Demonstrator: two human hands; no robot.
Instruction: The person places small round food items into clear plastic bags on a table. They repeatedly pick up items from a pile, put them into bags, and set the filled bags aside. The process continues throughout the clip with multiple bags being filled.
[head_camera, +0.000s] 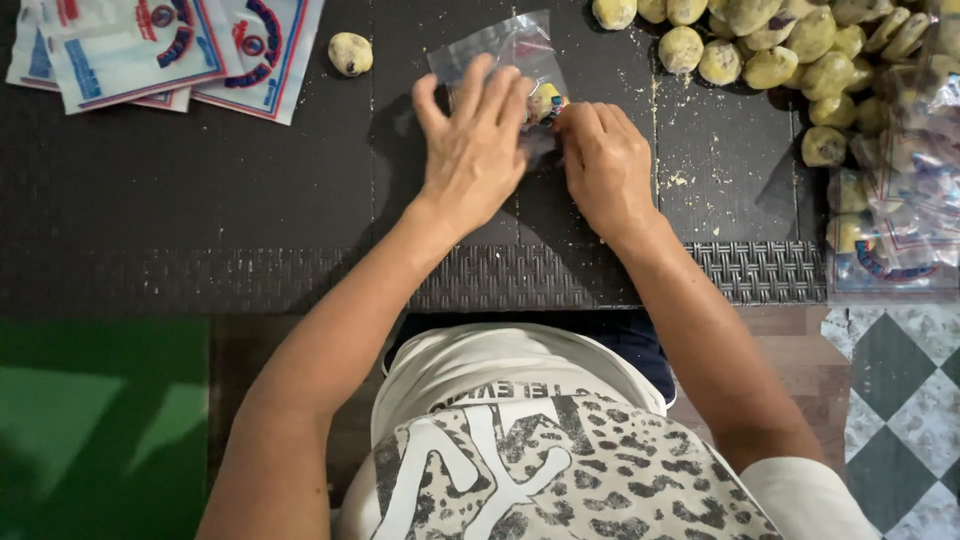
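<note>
Clear plastic bag with yellowish cake inside, left hand flat upon it, right hand pinching its edge

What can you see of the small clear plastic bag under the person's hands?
The small clear plastic bag is thin, glossy and crinkled, lying flat on the dark table near its far edge. Its upper part sticks out beyond the fingers; the lower part is covered. The left hand lies spread over it, pressing it down, and the right hand pinches its right side. A yellowish round piece shows at that side, seemingly inside. Whether the bag is sealed cannot be told.
</note>
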